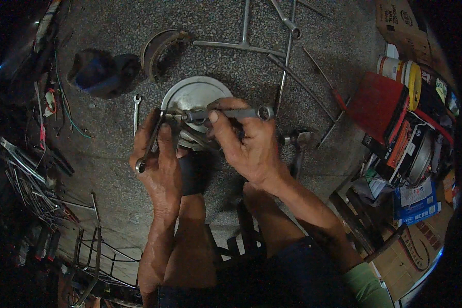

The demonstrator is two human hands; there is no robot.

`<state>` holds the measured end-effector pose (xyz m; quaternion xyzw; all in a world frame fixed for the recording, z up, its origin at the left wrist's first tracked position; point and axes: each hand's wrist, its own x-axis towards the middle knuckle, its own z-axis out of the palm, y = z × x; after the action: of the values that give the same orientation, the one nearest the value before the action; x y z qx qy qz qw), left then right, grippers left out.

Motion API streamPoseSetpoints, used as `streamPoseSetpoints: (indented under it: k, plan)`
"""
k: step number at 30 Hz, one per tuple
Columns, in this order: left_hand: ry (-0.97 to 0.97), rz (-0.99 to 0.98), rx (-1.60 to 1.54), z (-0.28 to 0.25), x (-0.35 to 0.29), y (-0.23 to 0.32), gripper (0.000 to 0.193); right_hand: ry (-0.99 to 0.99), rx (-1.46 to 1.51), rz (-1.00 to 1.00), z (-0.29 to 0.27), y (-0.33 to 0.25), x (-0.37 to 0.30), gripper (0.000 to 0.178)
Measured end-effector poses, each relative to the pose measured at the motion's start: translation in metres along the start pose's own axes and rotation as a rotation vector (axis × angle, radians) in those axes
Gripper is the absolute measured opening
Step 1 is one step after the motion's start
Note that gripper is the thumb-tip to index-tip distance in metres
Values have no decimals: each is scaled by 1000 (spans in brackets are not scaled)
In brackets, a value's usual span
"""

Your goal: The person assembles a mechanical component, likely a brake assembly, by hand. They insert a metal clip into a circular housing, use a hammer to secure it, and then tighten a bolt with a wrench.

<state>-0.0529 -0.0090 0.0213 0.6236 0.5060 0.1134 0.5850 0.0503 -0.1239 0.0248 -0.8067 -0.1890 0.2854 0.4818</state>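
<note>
One wrench lies on the floor; rightward, the left hand grips a second, slanted. One round metal disc lies beyond the hands. The right hand grips a third wrench, nearly crosswise.

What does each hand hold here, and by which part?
The left hand holds a wrench by its shaft. The right hand grips a grey wrench-like bar around its middle, leaving its ring end free.

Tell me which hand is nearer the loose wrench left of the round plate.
Left. The left hand is just below and right of the loose wrench in the picture; the right hand is farther to the right.
</note>
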Motion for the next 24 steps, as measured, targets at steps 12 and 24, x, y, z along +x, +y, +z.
streamPoseSetpoints:
  k: [12, 24]
  plan:
    - [-1, 280, 347, 5, 6, -9, 47, 21, 14, -56, 3, -5, 4, 12]
    - [55, 388, 360, 7, 3, -18, 49, 61, -125, -415, -3, -15, -10, 25]
